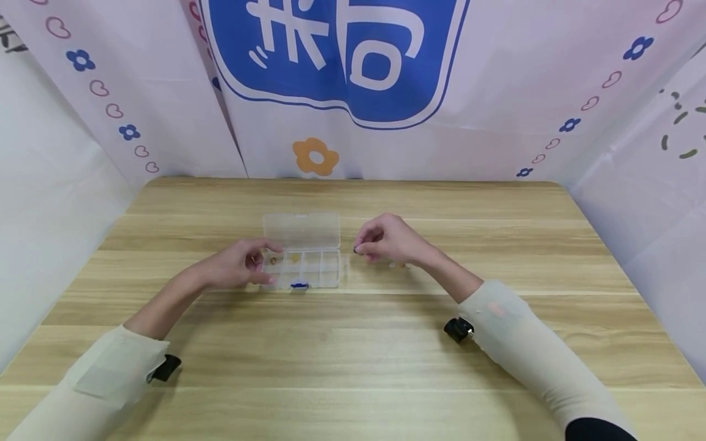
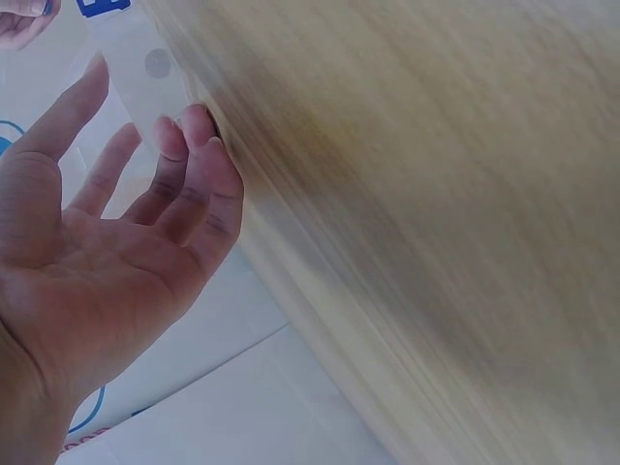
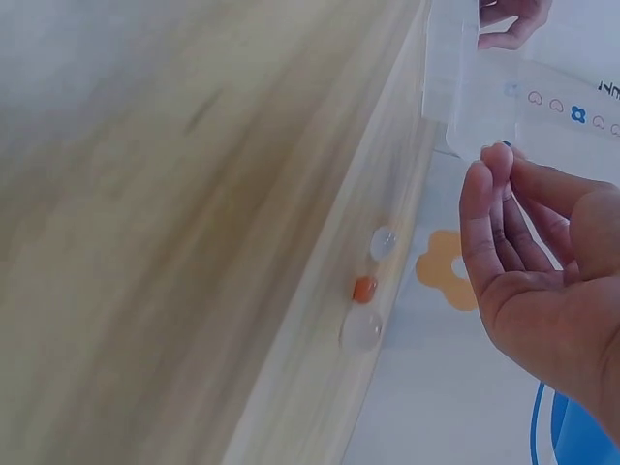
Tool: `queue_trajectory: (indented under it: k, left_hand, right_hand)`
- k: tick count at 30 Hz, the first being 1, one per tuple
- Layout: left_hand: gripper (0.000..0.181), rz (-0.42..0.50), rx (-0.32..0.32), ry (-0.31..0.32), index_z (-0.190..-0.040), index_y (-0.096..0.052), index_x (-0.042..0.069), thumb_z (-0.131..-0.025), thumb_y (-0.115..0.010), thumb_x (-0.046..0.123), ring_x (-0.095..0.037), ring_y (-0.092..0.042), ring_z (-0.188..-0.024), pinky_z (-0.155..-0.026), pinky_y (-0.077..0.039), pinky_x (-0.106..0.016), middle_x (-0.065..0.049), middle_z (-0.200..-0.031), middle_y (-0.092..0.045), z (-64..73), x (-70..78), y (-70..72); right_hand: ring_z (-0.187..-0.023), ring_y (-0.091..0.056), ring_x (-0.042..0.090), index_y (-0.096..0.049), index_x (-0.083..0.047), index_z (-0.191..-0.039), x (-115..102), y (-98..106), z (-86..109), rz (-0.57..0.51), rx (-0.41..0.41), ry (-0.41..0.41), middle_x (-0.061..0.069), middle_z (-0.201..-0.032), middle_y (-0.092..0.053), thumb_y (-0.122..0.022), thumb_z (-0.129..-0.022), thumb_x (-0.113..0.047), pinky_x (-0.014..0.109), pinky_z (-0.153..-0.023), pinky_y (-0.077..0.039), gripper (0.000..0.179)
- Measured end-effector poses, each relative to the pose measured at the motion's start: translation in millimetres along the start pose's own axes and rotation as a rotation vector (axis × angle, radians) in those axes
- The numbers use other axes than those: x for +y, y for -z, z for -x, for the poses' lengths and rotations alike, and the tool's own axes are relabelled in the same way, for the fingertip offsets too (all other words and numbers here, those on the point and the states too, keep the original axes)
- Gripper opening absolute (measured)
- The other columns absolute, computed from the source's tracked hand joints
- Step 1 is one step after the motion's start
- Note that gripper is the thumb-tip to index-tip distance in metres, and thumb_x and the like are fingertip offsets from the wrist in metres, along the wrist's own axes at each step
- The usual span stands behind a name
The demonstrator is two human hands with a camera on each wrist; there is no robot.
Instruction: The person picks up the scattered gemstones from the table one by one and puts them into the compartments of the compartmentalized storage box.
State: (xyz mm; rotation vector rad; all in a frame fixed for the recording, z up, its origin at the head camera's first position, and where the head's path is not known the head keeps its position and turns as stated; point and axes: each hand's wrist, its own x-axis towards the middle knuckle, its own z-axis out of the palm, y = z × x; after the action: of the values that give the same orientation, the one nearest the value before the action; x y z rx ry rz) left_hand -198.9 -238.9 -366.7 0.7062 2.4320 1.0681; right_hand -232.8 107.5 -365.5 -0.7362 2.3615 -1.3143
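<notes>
A clear plastic compartment box [image 1: 320, 260] lies on the table with its lid [image 1: 302, 231] raised at the back and a blue latch [image 1: 299, 285] in front. My left hand [image 1: 239, 264] grips the box's left end, thumb at the front corner and index finger near the back edge. A small brown piece [image 1: 273, 261] and a yellowish piece [image 1: 295, 258] sit in back-row compartments. Just right of the box, my right hand [image 1: 388, 239] pinches a small dark blue bead [image 1: 355, 249] between thumb and fingertips. Most of the bead is hidden by the fingers.
Beside the right hand, a round clear bead [image 3: 384, 242], an orange bead [image 3: 364, 289] and a larger clear bead [image 3: 361, 328] lie in a row on the wooden table [image 1: 353, 349]. A printed white cloth [image 1: 474, 147] hangs behind the table's far edge.
</notes>
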Motion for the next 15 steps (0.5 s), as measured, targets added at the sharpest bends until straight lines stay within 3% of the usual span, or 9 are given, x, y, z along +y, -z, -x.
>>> queue_trajectory:
  k: [15]
  left_hand:
    - [0.058, -0.006, 0.014, -0.019, -0.139, -0.055, -0.010, -0.089, -0.080, 0.005, -0.015, -0.048, -0.071, -0.062, -0.042, -0.025, -0.005, -0.079, -0.055, 0.2, -1.5, -0.7]
  right_hand:
    - [-0.068, -0.068, 0.023, -0.074, 0.004, -0.093, -7.5, -13.0, -11.3, -0.052, -0.029, 0.055, 0.023, -0.087, -0.074, -0.073, -0.095, 0.000, 0.030, -0.065, -0.058, 0.005]
